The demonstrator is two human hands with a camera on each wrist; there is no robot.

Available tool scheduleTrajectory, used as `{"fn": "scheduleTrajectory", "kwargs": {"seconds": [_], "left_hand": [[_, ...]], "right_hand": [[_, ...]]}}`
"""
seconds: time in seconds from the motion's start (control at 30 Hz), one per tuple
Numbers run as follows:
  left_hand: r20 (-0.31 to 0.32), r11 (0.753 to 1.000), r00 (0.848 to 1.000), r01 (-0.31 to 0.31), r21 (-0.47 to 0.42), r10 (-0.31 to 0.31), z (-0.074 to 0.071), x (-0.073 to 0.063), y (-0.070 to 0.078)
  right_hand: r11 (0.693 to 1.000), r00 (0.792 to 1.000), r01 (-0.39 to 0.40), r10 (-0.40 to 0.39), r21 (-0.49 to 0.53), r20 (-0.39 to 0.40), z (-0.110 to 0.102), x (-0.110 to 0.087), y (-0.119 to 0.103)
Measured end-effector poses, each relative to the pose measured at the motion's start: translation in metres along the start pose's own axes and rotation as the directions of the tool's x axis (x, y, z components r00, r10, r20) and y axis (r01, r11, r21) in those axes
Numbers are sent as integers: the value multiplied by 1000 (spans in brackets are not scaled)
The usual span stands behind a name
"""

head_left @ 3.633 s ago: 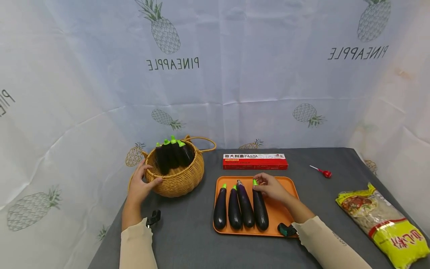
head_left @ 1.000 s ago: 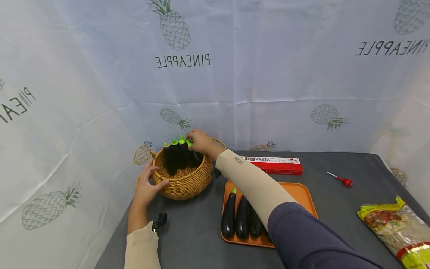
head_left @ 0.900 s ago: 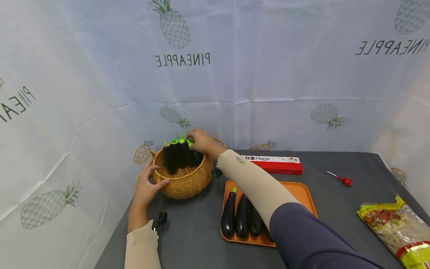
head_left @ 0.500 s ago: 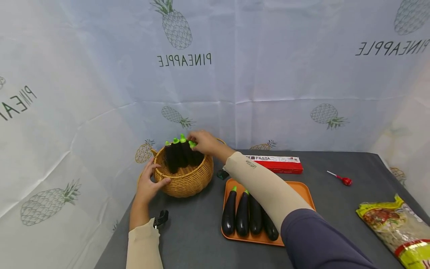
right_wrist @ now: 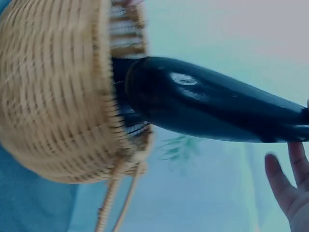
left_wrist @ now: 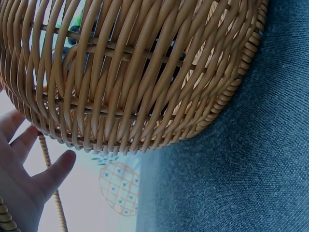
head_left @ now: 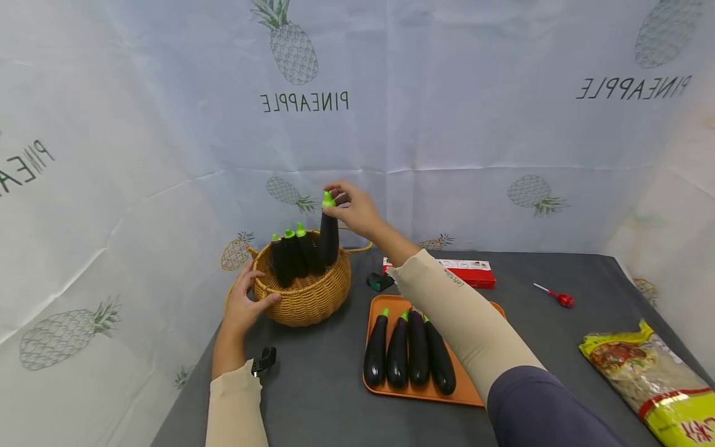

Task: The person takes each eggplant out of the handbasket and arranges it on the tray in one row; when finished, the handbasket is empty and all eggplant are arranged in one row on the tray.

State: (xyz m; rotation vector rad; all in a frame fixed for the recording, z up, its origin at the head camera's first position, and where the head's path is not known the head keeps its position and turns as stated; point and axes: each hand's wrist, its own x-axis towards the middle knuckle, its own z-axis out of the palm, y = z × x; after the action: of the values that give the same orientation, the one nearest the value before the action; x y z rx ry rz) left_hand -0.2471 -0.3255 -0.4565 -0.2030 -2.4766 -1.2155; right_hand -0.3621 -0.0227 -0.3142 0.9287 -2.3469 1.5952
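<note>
In the head view my right hand (head_left: 357, 211) pinches an eggplant (head_left: 329, 239) by its bright green stem end, holding it nearly upright above the wicker basket (head_left: 304, 307). Its glossy dark body (right_wrist: 207, 99) fills the right wrist view, the lower end at the basket's mouth. Three more eggplants (head_left: 293, 257) lean together inside the basket. My left hand (head_left: 240, 310) rests against the basket's left side with fingers and thumb spread; in the left wrist view the thumb (left_wrist: 55, 171) stands extended. Several eggplants (head_left: 396, 360) lie side by side on an orange tray (head_left: 466, 394).
Behind the tray lies a red pasta box (head_left: 469, 273), partly hidden by my right arm. A red lollipop (head_left: 564, 300) and a yellow food bag (head_left: 648, 379) lie on the right. A pineapple-print curtain (head_left: 447, 124) hangs behind the grey table (head_left: 318, 397).
My right hand has moved from an eggplant on the tray to the basket, taken hold of another by its stem end and raised it. The left hand stays at the basket.
</note>
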Motion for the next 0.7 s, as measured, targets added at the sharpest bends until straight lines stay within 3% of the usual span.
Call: {"fn": "scheduleTrajectory", "kwargs": {"seconds": [0.13, 0.33, 0.7], "left_hand": [[5, 1000, 1000, 10, -2, -10, 0, 1, -2], [8, 1000, 1000, 13, -3, -13, -1, 0, -2], [22, 1000, 1000, 12, 5, -12, 0, 0, -3]], "right_hand": [[998, 998, 13, -8, 68, -67, -18, -14, -7], [996, 994, -17, 26, 85, -109, -42, -51, 4], [983, 970, -177, 182, 44, -163, -86, -130, 62]]}}
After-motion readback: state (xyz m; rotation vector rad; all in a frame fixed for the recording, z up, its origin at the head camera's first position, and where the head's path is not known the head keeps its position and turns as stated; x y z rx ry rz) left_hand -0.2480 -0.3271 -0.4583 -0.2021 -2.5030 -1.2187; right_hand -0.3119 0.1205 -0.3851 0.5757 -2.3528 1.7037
